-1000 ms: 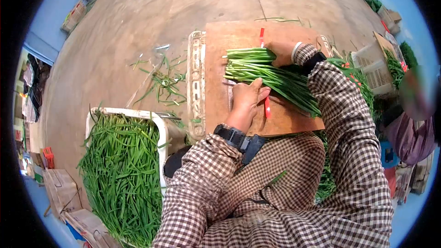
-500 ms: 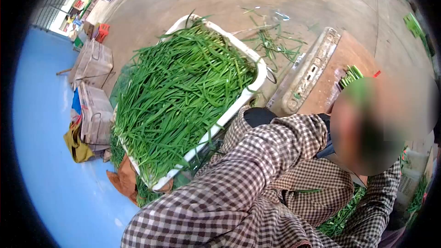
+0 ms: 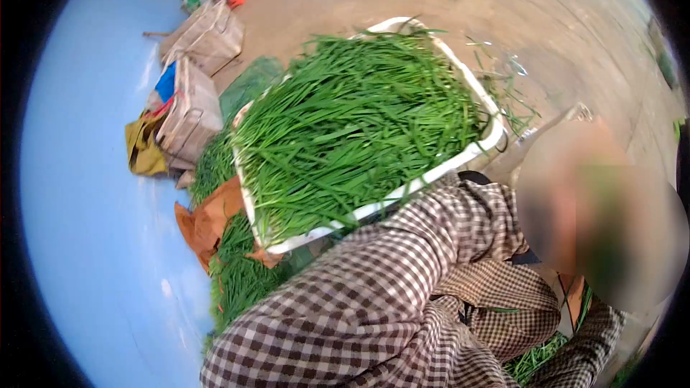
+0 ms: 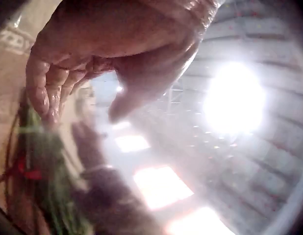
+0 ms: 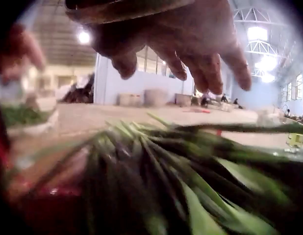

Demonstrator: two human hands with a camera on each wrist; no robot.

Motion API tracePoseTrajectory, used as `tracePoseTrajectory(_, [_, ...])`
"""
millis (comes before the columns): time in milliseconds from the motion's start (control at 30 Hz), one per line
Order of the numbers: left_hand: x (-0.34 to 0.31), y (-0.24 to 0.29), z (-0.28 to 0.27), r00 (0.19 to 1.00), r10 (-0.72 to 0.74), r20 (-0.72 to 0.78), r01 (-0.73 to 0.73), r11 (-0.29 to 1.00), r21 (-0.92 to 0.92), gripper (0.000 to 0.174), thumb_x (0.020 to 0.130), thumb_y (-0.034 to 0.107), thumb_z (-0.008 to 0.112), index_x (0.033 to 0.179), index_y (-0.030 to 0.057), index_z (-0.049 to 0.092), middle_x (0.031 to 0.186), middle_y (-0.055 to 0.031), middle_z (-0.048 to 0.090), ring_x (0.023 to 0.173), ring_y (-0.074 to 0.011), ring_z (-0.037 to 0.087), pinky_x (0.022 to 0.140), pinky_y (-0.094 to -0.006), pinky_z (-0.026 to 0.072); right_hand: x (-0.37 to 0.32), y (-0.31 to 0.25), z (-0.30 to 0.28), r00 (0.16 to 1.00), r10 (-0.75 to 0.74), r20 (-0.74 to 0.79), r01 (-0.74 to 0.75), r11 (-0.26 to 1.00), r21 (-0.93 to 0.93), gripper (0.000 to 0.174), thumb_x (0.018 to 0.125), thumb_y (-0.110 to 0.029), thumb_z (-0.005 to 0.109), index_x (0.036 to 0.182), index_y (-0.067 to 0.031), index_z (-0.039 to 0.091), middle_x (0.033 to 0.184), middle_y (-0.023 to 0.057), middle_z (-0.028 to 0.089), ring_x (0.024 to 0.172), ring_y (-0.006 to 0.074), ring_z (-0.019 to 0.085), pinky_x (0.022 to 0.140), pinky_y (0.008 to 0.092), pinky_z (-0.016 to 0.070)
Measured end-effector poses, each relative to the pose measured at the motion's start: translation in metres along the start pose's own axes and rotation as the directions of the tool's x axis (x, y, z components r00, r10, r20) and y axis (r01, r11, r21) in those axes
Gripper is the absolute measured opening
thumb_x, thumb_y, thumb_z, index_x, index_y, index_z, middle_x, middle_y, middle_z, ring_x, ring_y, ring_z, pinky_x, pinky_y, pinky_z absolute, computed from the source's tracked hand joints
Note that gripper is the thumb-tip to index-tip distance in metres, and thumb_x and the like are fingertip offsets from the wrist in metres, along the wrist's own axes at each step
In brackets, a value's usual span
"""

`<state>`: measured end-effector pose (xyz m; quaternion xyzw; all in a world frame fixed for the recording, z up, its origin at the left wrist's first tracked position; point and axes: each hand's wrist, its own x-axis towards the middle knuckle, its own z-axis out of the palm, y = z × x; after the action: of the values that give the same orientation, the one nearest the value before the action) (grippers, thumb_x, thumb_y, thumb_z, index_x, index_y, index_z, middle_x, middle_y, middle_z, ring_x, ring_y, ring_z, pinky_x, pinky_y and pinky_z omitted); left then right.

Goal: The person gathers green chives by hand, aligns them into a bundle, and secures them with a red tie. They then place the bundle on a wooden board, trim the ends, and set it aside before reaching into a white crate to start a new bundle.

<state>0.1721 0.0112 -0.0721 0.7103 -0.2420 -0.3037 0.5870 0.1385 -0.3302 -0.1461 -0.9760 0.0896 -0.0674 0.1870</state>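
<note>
My left hand [image 4: 117, 39] hangs in the air in the left wrist view, thumb apart from loosely bent fingers, with nothing between them. Beyond its fingertips lies a blurred bunch of garlic chives [image 4: 56, 181] beside a red strip [image 4: 28, 169]. In the right wrist view my right hand [image 5: 176, 46] hovers over the bunch with its fingers spread and hanging down, holding nothing. The cut ends and dark leaves of the garlic chives [image 5: 161, 176] fan out below it. A blurred patch covers both hands in the head view.
To the left stands a white crate [image 3: 424, 190] heaped with loose garlic chives [image 3: 359, 115]. More greens lie on the floor by an orange-brown cloth [image 3: 208, 219]. Worn boxes [image 3: 198, 108] and a yellow-green bag [image 3: 146, 145] line the blue wall [image 3: 86, 136].
The head view has swung left, bringing the crate to the middle. Earlier both hands were on the bunch on the board; now they are off it.
</note>
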Motion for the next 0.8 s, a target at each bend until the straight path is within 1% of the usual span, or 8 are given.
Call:
tracePoseTrajectory(200, [-0.205,0.056,-0.178,0.866,0.5,0.016,-0.5,0.866,-0.031,0.041,0.077,0.013,0.067,0.11,-0.0058,0.053,0.089,-0.0105,0.064,0.079,-0.0138,0.061,0.072,-0.027,0.0509,-0.048,-0.01,-0.037,0.978,-0.196,-0.067,0.2,0.978,0.055,0.046,0.09,-0.021,0.053,0.129,-0.0005,0.04,0.129,0.0163,0.044,0.119,0.0253,0.043,0.099,0.0367,0.0365])
tracePoseTrajectory(267, [-0.28,0.041,-0.247,0.935,0.272,-0.228,-0.278,0.96,0.004,0.034,0.081,0.008,0.062,0.112,-0.0023,0.056,0.097,-0.012,0.065,0.089,-0.0173,0.063,0.081,-0.0287,0.0513,-0.073,-0.053,-0.057,0.99,-0.144,0.001,0.141,0.975,0.174,0.038,0.09,-0.018,0.053,0.121,0.0036,0.047,0.119,0.016,0.053,0.111,0.0236,0.05,0.096,0.0341,0.0401])
tracePoseTrajectory(367, [-0.378,-0.011,-0.354,0.736,0.11,-0.668,0.139,0.941,0.308,0.039,0.08,0.01,0.063,0.116,-0.0006,0.054,0.105,-0.0117,0.062,0.096,-0.0188,0.061,0.083,-0.0303,0.05,-0.105,-0.152,-0.063,0.992,0.008,0.128,-0.05,0.943,0.328,0.034,0.089,-0.02,0.056,0.112,0.0053,0.056,0.099,0.0119,0.063,0.087,0.017,0.059,0.078,0.0286,0.0466])
tracePoseTrajectory(400, [-0.409,-0.057,-0.397,0.666,0.106,-0.738,0.29,0.875,0.387,0.061,0.07,0.023,0.073,0.122,0.0008,0.05,0.111,-0.0152,0.06,0.105,-0.0221,0.057,0.086,-0.0329,0.0487,-0.109,-0.174,-0.067,0.971,0.073,0.227,-0.147,0.933,0.328,0.035,0.089,-0.021,0.057,0.112,0.0055,0.056,0.096,0.0102,0.063,0.081,0.0143,0.058,0.072,0.0271,0.0466])
tracePoseTrajectory(467, [-0.461,-0.105,-0.444,0.665,-0.092,-0.742,0.72,0.343,0.603,0.091,0.061,0.032,0.08,0.133,-0.0001,0.035,0.132,-0.0193,0.042,0.126,-0.0285,0.037,0.101,-0.045,0.0346,-0.11,-0.189,-0.055,0.943,-0.051,0.329,-0.084,0.919,0.385,0.033,0.088,-0.021,0.058,0.108,0.0061,0.056,0.088,0.006,0.062,0.074,0.0108,0.054,0.065,0.025,0.044])
tracePoseTrajectory(567, [-0.476,-0.144,-0.447,0.545,-0.374,-0.75,0.822,0.064,0.565,0.113,0.053,0.038,0.085,0.137,-0.0017,0.021,0.144,-0.02,0.021,0.136,-0.0332,0.015,0.106,-0.056,0.0177,-0.11,-0.231,-0.031,0.955,-0.066,0.29,-0.032,0.947,0.32,0.034,0.087,-0.02,0.061,0.106,0.0078,0.056,0.084,0.0077,0.061,0.075,0.0126,0.055,0.067,0.0265,0.0461])
tracePoseTrajectory(667, [-0.464,-0.163,-0.454,0.557,-0.421,-0.716,0.81,0.086,0.579,0.124,0.05,0.042,0.086,0.14,-0.0023,0.012,0.148,-0.0195,0.009,0.137,-0.0358,0.005,0.103,-0.0644,0.0137,-0.096,-0.287,-0.018,0.926,-0.095,0.365,-0.026,0.95,0.312,0.037,0.086,-0.021,0.062,0.108,0.0086,0.054,0.087,0.0094,0.061,0.077,0.0138,0.056,0.069,0.0273,0.0469])
tracePoseTrajectory(800, [-0.452,-0.169,-0.476,0.554,-0.421,-0.719,0.819,0.12,0.561,0.123,0.052,0.04,0.086,0.139,-0.0039,0.012,0.14,-0.0244,0.028,0.132,-0.0387,0.022,0.103,-0.0648,0.0144,-0.086,-0.307,0.0,0.92,-0.079,0.384,-0.073,0.928,0.366,0.039,0.085,-0.017,0.063,0.111,0.0094,0.051,0.086,0.009,0.062,0.078,0.0161,0.058,0.073,0.0278,0.0474])
